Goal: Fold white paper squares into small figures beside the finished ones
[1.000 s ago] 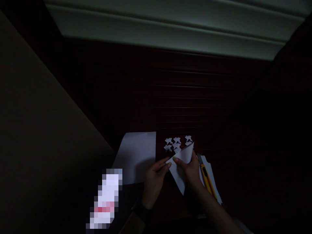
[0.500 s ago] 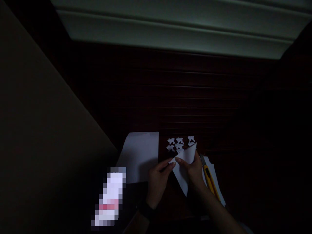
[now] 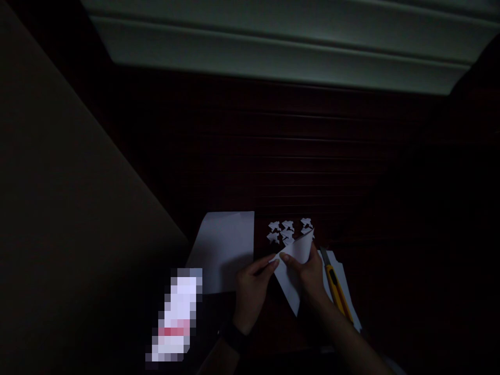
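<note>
A sheet of white paper [image 3: 289, 286], partly folded over, is held up between both hands. My left hand [image 3: 252, 289] pinches its left corner between thumb and fingers. My right hand [image 3: 310, 273] grips the folded part, thumb pressed on the near face and the other fingers behind the paper. Just beyond the sheet lie several small folded paper figures [image 3: 274, 226], some partly covered by it. Right of my right hand, a yellow utility knife [image 3: 338, 291] with a grey blade end rests on white paper [image 3: 351, 291].
A large white sheet [image 3: 228, 245] lies flat to the left on the dark tabletop. Nearer to me at left is a bright pixelated patch [image 3: 177, 307]. A dark slatted surface [image 3: 297, 156] rises behind, with pale panels [image 3: 273, 47] above. A plain wall [image 3: 70, 182] is on the left.
Both hands have shifted very slightly left with the paper. The grip on it looks the same, and the other things have stayed put.
</note>
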A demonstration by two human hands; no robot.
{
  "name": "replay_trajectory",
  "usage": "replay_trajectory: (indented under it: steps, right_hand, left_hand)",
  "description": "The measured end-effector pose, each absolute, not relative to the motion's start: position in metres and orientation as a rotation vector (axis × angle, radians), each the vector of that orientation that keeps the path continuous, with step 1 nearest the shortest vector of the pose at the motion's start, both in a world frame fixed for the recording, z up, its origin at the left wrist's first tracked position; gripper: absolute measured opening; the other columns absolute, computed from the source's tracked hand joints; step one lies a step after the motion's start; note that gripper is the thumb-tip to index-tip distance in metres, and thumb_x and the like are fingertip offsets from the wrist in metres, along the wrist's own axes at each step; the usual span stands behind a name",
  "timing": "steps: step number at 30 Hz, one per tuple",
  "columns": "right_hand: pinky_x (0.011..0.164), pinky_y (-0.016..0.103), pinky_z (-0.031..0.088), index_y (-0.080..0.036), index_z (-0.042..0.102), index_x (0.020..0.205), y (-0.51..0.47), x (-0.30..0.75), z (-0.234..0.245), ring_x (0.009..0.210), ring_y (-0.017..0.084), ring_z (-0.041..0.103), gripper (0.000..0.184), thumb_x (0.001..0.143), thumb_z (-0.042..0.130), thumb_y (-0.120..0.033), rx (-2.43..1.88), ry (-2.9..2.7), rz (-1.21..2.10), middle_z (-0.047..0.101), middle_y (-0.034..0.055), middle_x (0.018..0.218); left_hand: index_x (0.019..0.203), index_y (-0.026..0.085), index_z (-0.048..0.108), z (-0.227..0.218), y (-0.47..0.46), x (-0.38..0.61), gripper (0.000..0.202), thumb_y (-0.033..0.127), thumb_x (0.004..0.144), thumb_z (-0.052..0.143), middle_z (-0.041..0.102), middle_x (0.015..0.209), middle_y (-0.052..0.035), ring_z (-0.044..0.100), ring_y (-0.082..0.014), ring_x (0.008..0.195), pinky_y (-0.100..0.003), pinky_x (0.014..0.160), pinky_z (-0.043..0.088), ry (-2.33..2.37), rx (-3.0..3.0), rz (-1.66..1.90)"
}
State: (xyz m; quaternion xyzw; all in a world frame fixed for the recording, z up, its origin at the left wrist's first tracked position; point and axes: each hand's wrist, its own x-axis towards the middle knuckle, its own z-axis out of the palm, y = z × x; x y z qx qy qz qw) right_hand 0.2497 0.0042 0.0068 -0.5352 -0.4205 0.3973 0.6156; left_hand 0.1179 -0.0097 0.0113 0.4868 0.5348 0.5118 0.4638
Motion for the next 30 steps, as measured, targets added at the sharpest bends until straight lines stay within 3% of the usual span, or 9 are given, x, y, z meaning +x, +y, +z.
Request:
replay_trajectory:
  steps: [11,30]
  right_hand:
    - [0.065,0.032,0.049,-0.02,0.052,0.105,0.0059,0.2481,-0.001,0.079,0.022,0.061,0.048,0.061,0.072,-0.024,-1.21,-0.925,0.962,0.065,0.0057,0.094]
    - [0.066,0.033,0.049,-0.018,0.054,0.104,0.0053,0.2489,0.0002,0.078,0.022,0.061,0.046,0.062,0.071,-0.027,-1.206,-0.931,0.964,0.065,0.0065,0.092]
  left_hand:
    - [0.102,0.016,0.065,0.0066,-0.0076,0.1167,0.039,0.035,0.067,0.067,0.071,0.085,-0.007,0.065,-0.0196,0.078,-0.025,0.068,0.051,1.298,1.06,1.232]
    - [0.098,0.017,0.067,0.0115,-0.0091,0.1167,0.037,0.034,0.066,0.068,0.07,0.078,-0.0043,0.064,-0.0174,0.072,-0.022,0.062,0.051,1.345,1.121,1.251]
